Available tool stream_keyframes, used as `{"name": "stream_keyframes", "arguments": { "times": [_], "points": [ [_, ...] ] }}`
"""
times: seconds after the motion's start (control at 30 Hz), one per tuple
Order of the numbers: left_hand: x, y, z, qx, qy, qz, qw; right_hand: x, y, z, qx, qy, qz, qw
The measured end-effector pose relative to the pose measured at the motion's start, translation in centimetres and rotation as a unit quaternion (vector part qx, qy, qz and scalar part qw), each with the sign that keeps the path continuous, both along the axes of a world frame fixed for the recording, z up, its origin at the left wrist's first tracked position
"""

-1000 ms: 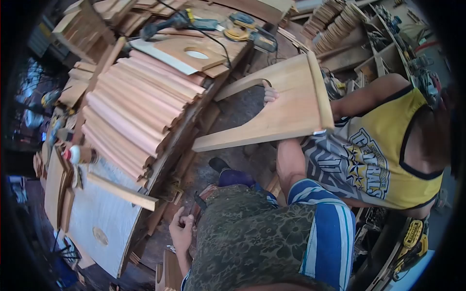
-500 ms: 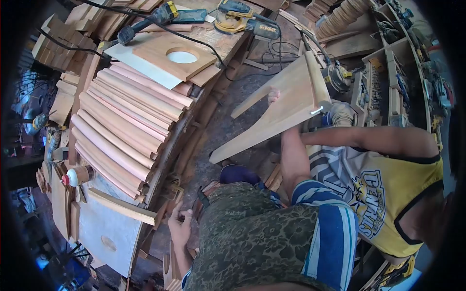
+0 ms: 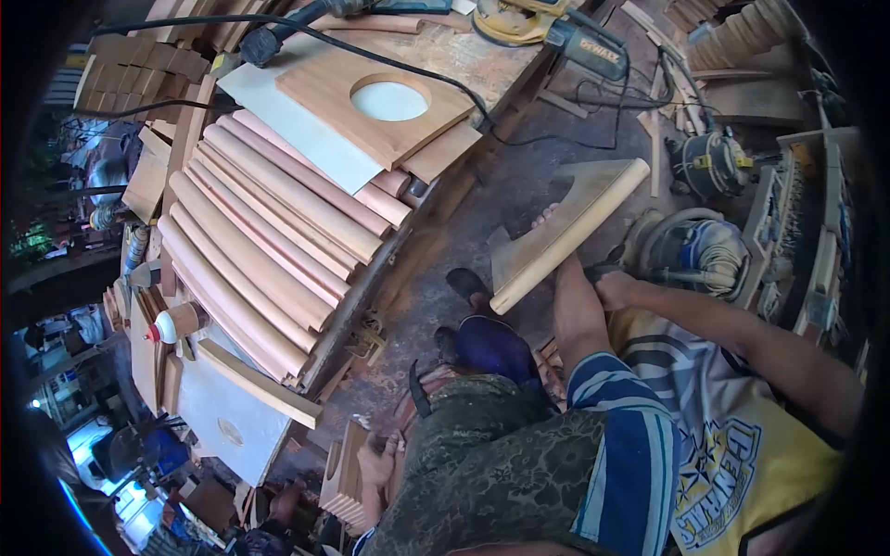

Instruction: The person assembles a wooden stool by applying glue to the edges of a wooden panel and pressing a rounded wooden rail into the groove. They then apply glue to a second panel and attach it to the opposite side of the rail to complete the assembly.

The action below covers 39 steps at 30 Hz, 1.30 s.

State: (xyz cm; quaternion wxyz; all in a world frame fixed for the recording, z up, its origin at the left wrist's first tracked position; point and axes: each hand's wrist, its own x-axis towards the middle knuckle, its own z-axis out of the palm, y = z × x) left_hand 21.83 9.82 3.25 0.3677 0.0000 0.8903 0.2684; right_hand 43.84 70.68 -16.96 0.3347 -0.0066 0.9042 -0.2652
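Observation:
My right hand (image 3: 545,219) grips a wooden panel (image 3: 577,233) with a curved cutout and a thick rounded edge, its fingers partly hidden behind the wood. It is held up over the floor, the rounded edge slanting toward me. My left hand (image 3: 375,465) is low by my side, fingers apart, beside stacked wooden pieces (image 3: 345,474) with curved cutouts. A person in a yellow jersey (image 3: 732,463) is close on my right, that person's hand (image 3: 608,289) beside my right forearm.
Rounded wooden strips (image 3: 269,232) lie in a row on the workbench (image 3: 459,65). Near them are a board with a round hole (image 3: 320,88), a yellow sander (image 3: 519,23), a black cord (image 3: 371,57) and a glue bottle (image 3: 176,322). A vacuum-like machine (image 3: 700,250) stands at right.
The panel has turned, so its rounded edge now faces me and its long legs are foreshortened. My left hand has moved down beside the stacked pieces. The view has shifted.

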Motion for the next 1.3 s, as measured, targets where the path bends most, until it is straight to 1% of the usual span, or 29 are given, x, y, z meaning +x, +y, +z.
{"name": "stream_keyframes", "arguments": {
  "times": [0.03,0.1,0.2,0.23,0.3,0.33,0.37,0.4,0.43,0.47,0.5,0.53,0.57,0.63,0.7,0.77,0.8,0.83,0.87,0.93,0.97,1.0,1.07,1.13,1.17,1.2,1.23,1.27,1.3],
  "points": [
    [0.7,-0.6,-0.4,-0.006,-0.023,0.033,0.999,1.6,0.8,-3.0,0.047,-0.112,0.022,0.992],
    [2.2,-2.5,-1.2,-0.023,-0.043,0.073,0.996,0.1,1.1,0.7,0.051,-0.139,-0.025,0.989],
    [2.9,-4.3,-1.5,-0.136,-0.114,0.005,0.984,1.0,1.5,0.3,0.058,-0.129,-0.056,0.988],
    [3.0,-4.5,-1.8,-0.143,-0.113,0.007,0.983,1.7,1.6,-0.2,0.06,-0.129,-0.069,0.987],
    [4.2,-5.4,-1.9,-0.18,-0.125,0.05,0.974,0.8,1.0,-4.5,0.045,-0.129,-0.105,0.985],
    [4.4,-5.6,-2.0,-0.188,-0.124,0.053,0.973,-1.1,0.3,-8.5,0.025,-0.118,-0.159,0.98],
    [4.9,-6.0,-2.0,-0.186,-0.133,0.078,0.97,-4.7,-1.2,-13.6,-0.025,-0.093,-0.274,0.957],
    [5.2,-6.2,-2.3,-0.183,-0.14,0.103,0.968,-9.9,-3.6,-19.5,-0.128,-0.064,-0.445,0.884],
    [5.2,-5.9,-2.3,-0.179,-0.147,0.128,0.964,-16.2,-6.4,-24.5,-0.302,-0.042,-0.644,0.702],
    [5.2,-5.7,-2.7,-0.149,-0.158,0.147,0.965,-22.0,-9.4,-28.1,-0.429,-0.007,-0.753,0.499],
    [4.9,-5.0,-2.9,-0.159,-0.154,0.158,0.962,-26.5,-11.1,-29.7,-0.531,0.038,-0.795,0.289],
    [4.3,-3.9,-2.7,-0.169,-0.173,0.148,0.959,-28.5,-12.0,-29.7,-0.572,0.075,-0.799,0.166],
    [4.2,-3.6,-2.5,-0.178,-0.192,0.139,0.955,-29.4,-12.4,-29.4,-0.586,0.101,-0.796,0.112],
    [4.6,-5.5,-3.5,-0.166,-0.193,0.148,0.956,-30.8,-12.5,-29.3,-0.604,0.131,-0.782,0.08],
    [5.0,-6.5,-3.5,-0.15,-0.197,0.155,0.956,-31.9,-12.0,-29.4,-0.611,0.139,-0.774,0.093],
    [4.5,-5.5,-3.2,-0.164,-0.177,0.156,0.958,-32.3,-11.7,-32.2,-0.625,0.139,-0.757,0.132],
    [4.6,-5.5,-3.2,-0.164,-0.158,0.176,0.958,-32.5,-11.1,-32.4,-0.607,0.122,-0.764,0.179],
    [5.2,-6.5,-3.3,-0.162,-0.161,0.181,0.957,-32.5,-10.9,-31.5,-0.587,0.104,-0.771,0.226],
    [5.7,-7.9,-3.9,-0.135,-0.153,0.201,0.958,-32.4,-10.8,-30.4,-0.586,0.102,-0.77,0.231],
    [6.4,-10.0,-5.0,-0.104,-0.138,0.225,0.959,-33.0,-10.2,-26.2,-0.486,-0.015,-0.835,0.259],
    [6.9,-11.0,-4.9,-0.1,-0.141,0.231,0.957,-32.3,-10.9,-24.8,-0.484,-0.017,-0.834,0.266],
    [6.9,-11.3,-5.1,-0.095,-0.131,0.227,0.96,-31.6,-11.7,-23.9,-0.482,0.014,-0.816,0.318],
    [7.3,-12.3,-6.1,-0.08,-0.107,0.237,0.962,-29.6,-13.3,-26.7,-0.491,0.072,-0.803,0.331],
    [5.8,-10.0,-5.3,-0.069,-0.102,0.259,0.958,-26.1,-13.7,-27.0,-0.459,0.052,-0.83,0.311],
    [5.8,-9.3,-4.6,-0.069,-0.098,0.277,0.953,-23.8,-14.1,-26.8,-0.417,0.017,-0.833,0.365],
    [6.5,-13.0,-7.0,-0.099,-0.101,0.228,0.963,-21.3,-14.6,-26.6,-0.374,-0.02,-0.829,0.416],
    [8.3,-16.1,-9.3,-0.129,-0.103,0.189,0.968,-16.9,-14.0,-33.5,-0.432,-0.043,-0.819,0.374],
    [9.2,-14.9,-8.5,-0.113,-0.034,0.202,0.972,-15.2,-14.3,-29.0,-0.366,0.044,-0.775,0.513],
    [7.9,-13.3,-7.2,-0.104,0.038,0.217,0.97,-14.4,-14.4,-21.2,-0.147,-0.006,-0.661,0.736]
  ]
}}
